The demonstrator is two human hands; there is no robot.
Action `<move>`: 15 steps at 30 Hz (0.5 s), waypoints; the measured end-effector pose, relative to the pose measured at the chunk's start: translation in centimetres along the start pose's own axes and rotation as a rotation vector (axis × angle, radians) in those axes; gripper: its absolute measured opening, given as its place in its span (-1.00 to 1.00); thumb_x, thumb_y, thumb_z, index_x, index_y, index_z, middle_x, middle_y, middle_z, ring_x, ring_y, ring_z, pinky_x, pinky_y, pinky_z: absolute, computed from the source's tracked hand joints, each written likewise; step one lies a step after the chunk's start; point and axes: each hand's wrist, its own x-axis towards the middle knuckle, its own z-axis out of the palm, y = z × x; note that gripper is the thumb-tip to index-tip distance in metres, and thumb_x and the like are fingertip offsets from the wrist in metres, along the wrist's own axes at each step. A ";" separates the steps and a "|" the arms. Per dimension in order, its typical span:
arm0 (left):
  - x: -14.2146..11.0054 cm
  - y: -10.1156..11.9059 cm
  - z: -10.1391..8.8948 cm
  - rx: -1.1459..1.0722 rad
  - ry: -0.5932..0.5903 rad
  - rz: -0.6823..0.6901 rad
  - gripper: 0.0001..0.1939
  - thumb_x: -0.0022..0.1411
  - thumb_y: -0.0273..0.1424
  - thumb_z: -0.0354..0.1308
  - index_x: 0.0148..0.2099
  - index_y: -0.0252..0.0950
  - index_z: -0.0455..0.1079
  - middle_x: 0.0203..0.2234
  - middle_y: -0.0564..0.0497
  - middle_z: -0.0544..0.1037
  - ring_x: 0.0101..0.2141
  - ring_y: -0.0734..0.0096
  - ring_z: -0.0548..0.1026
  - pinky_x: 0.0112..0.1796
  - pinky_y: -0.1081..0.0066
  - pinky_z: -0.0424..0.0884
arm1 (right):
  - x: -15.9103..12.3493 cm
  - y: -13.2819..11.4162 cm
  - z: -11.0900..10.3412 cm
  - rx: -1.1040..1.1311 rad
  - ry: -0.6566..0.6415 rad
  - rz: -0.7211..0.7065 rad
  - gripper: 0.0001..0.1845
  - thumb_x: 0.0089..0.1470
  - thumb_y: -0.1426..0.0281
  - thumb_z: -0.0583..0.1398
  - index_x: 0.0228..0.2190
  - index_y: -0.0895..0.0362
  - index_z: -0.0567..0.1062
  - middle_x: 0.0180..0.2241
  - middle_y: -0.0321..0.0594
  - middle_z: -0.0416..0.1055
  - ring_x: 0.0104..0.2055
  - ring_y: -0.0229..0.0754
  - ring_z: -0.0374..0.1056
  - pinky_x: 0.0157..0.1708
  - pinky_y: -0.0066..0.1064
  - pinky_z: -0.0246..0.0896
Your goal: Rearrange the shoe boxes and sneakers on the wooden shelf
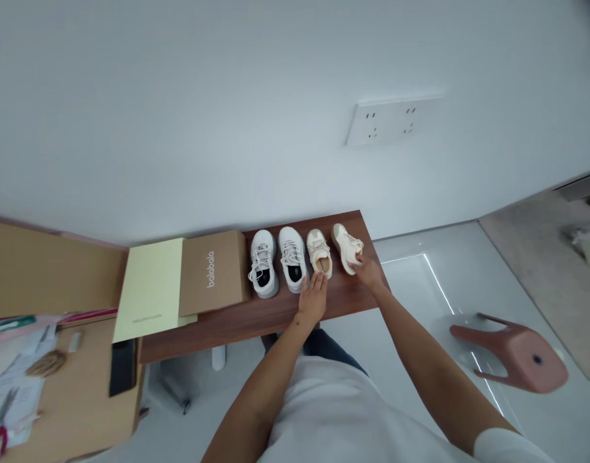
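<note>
Small cream lace-up shoe [348, 248] sits at the right end of the brown wooden tabletop [237, 321], right hand [366, 270] pinching its heel. Left hand [314, 297], fingers together, rests at the other cream shoe's heel [320, 253]. Leftward: two white sneakers, then a brown cardboard shoebox [213, 273] (can't see inside).

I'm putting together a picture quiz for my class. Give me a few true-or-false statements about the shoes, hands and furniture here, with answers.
1. The balabala box lies left of the white shoes. True.
2. The left hand touches a white sneaker's laces. False: the left hand is at the heel of a cream shoe.
3. The right hand holds the rightmost shoe. True.
4. The stool is on the table. False: the stool is on the floor.
</note>
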 end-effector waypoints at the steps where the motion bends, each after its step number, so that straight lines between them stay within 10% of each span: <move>1: -0.1 -0.1 0.1 0.003 -0.001 0.001 -0.32 0.34 -0.49 -0.09 0.48 -0.25 0.01 0.38 -0.16 0.20 0.39 0.13 0.08 0.33 -0.08 -0.05 | -0.1 -0.5 0.1 -0.028 -0.009 -0.024 -0.64 0.15 0.24 0.26 -0.05 0.12 0.57 -0.05 -0.07 0.57 0.02 -0.01 0.46 -0.01 -0.29 0.31; 15: -0.5 0.0 0.6 0.008 -0.013 -0.002 -0.26 0.30 -0.53 -0.08 0.50 -0.24 -0.06 0.42 -0.13 0.09 0.39 0.10 0.06 0.34 -0.08 -0.07 | -0.5 -4.3 1.6 -0.393 -0.052 -0.229 -0.64 0.28 0.37 0.13 0.08 0.11 0.49 0.12 0.11 0.45 0.15 0.19 0.31 0.07 0.01 0.14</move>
